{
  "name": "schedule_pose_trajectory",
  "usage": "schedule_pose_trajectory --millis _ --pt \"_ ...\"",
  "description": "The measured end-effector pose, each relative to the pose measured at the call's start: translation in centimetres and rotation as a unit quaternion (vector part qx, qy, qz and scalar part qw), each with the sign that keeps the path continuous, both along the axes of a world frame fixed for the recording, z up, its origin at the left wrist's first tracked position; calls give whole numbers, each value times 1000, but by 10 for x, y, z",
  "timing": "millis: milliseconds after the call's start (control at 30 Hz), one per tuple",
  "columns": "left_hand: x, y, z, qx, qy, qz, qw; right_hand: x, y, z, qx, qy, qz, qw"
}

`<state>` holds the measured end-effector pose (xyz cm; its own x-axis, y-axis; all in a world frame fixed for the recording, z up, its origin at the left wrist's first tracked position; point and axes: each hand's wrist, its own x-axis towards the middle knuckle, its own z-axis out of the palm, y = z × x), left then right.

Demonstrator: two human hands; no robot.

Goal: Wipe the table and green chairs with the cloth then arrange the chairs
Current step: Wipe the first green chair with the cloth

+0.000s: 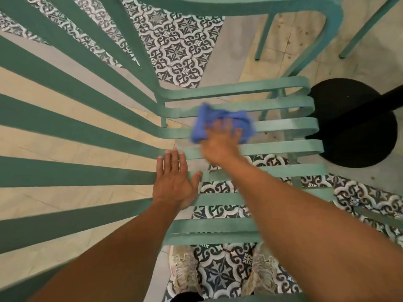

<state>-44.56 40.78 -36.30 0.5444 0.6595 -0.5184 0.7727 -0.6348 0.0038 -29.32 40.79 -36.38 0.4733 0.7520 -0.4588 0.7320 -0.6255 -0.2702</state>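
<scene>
Over the slatted seat of the green chair (261, 147), seen straight down from the head camera: right hand (220, 144) pressed on a bunched blue cloth (218, 118), fingers clenched into it, motion-blurred, on the slats toward the far end of that seat. Left hand (174, 182) released, flat and spread, bracing on the slats at the seat's left edge, where the backrest slats (65, 136) fan away. Beyond the seat, a second green chair (305, 25) with its thin legs; right of the seat, the black round table base (353, 123). Below the seat's near edge, a pair of pale sneakers (185, 273) on patterned floor tile (178, 51).

Likely risks: cloth slipping into a gap between slats and catching, or skipping slat edges because bunched so small; chair sliding on tile if the bracing hand lifts.

Seat slats run left to right, long axis crosswise; seat front points toward the table base, back to the left.
</scene>
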Motion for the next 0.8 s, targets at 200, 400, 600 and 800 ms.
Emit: schedule_pose_trajectory --millis 200,400,600,800 --pt "-3 1 -3 6 29 -53 998 -57 21 -3 33 58 167 984" --pt "-5 2 -11 -14 -29 10 999 94 -124 18 -27 -126 127 984" --pt "-5 10 -5 -23 -27 -1 999 124 -188 33 -110 -183 -2 977" --pt "-4 23 -1 -36 -66 17 997 -86 -75 -2 -26 -24 234 971"
